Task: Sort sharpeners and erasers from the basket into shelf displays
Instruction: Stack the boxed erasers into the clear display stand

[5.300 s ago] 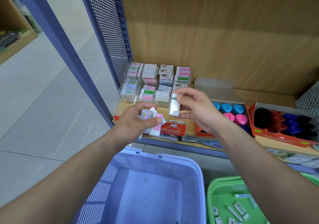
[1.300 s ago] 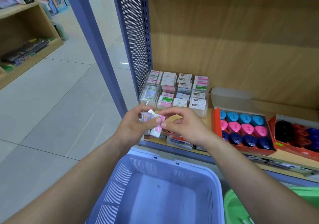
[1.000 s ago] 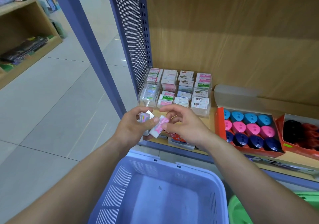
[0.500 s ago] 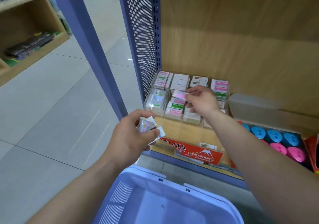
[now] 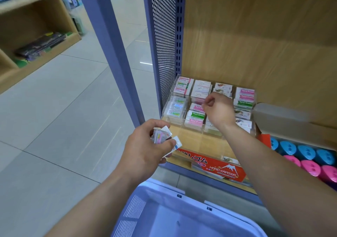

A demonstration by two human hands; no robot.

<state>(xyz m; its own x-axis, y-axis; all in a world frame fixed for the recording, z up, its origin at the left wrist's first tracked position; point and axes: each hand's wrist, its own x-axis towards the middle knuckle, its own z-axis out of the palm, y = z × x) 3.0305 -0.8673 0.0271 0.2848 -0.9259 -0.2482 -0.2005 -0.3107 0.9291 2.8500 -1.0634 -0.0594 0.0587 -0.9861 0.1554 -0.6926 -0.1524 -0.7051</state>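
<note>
Left hand grips a bunch of wrapped erasers above the blue basket. Right hand, ahead of it, curls over the clear display tray. Whether it pinches the pink eraser at its fingertips cannot be determined.

Left hand low and forward, back toward camera, fingers curled, thumb clamping small fan of erasers. Left forearm bare, entering from lower left. Right hand extended farther forward, back up, fingers curled, thumb tip at forefinger; unclear whether anything is pinched. Right forearm bare, entering from lower right.
</note>
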